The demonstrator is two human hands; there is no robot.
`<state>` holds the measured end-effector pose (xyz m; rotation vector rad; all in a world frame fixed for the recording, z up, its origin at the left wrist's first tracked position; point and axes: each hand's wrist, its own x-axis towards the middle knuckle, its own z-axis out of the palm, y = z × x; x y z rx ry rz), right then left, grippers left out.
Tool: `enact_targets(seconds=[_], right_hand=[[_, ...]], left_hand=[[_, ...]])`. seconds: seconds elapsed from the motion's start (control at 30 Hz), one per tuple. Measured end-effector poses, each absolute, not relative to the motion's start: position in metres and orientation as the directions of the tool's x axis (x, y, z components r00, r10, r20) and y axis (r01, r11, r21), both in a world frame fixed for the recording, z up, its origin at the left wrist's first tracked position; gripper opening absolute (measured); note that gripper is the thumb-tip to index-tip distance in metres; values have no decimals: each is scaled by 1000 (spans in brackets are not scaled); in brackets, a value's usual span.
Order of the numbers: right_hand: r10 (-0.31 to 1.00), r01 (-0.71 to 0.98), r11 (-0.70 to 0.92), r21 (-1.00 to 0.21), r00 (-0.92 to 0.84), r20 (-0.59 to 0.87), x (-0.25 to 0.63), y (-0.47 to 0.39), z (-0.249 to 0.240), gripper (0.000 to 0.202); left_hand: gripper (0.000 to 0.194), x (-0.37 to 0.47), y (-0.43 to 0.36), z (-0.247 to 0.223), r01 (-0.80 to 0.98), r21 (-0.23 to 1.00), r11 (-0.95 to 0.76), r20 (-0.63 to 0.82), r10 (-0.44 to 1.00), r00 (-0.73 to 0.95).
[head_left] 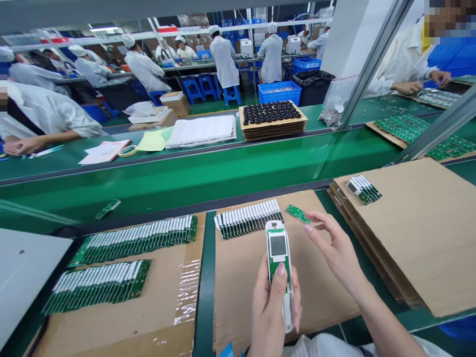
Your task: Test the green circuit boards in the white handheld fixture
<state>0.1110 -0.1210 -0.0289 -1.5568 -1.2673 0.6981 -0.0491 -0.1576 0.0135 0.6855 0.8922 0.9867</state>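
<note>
Head view: low in the centre of the frame the left hand [268, 310] holds a white handheld device casing [279, 270] upright, its grip closed round the lower body with the thumb pressed on the green circuit board seated inside it, just under a small grey LCD screen [277, 245]. The right hand [332, 248], just right of the casing, has an open grip with the fingers spread; its fingertips reach toward a loose green circuit board [297, 213] lying flat on a cardboard sheet [241, 282], near it but not plainly touching.

Just above the casing, on the same sheet, runs a row of boards with white displays [248, 219], overlapped like shingles. At the lower left a second cardboard sheet [163, 317] with shiny tape along its edge carries two longer rows of the same boards [137, 239]. To the right, a stack of cardboard [420, 233] bears a short cluster of boards [363, 189] near its upper left corner.

Across the middle runs a green conveyor belt [208, 173], one stray board [107, 208] lying on it at left. Beyond it, on the far green tabletop [320, 116], sits a tray of black round parts [272, 113] beside a pile of white sheets [201, 131]. Workers in white coats [224, 57] stand and sit along the top of the frame.
</note>
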Motion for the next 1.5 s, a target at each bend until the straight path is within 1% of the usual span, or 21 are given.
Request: enact_targets(seconds=[0.07,0.13,0.23,0.3,0.5,0.73,1.07,1.37,1.5], right_hand=[[959,334,87,-938,226,170,98,-132,-5,26],[968,321,146,-936,147,202,89,-139,10,29],[973,315,198,-928,49,224,83,-143,15,34],[975,308,206,-929,21,223,84,-142,11,36],[978,315,192,-930,20,209,88,-142,8,36],[978,313,196,-929,8,209,89,-144,11,38],[975,345,206,-916,7,222,88,-144,14,37],[975,348,206,-915,9,223,88,-146,14,37],[973,344,213,-915,6,229,88,-147,14,38]], left_hand=[[16,-46,-159,14,-404,814,417,-335,906,261],[15,-44,-160,15,-406,805,433,-355,900,255],[17,-41,-162,15,-403,795,454,-374,889,265],[19,-39,-162,15,-397,792,463,-380,884,273],[25,-36,-162,15,-393,800,453,-354,886,301],[24,-36,-164,13,-392,797,459,-370,884,284],[21,-37,-166,12,-412,792,451,-350,888,300],[21,-37,-167,14,-415,792,448,-354,890,286],[24,-37,-167,16,-420,787,451,-353,889,292]])
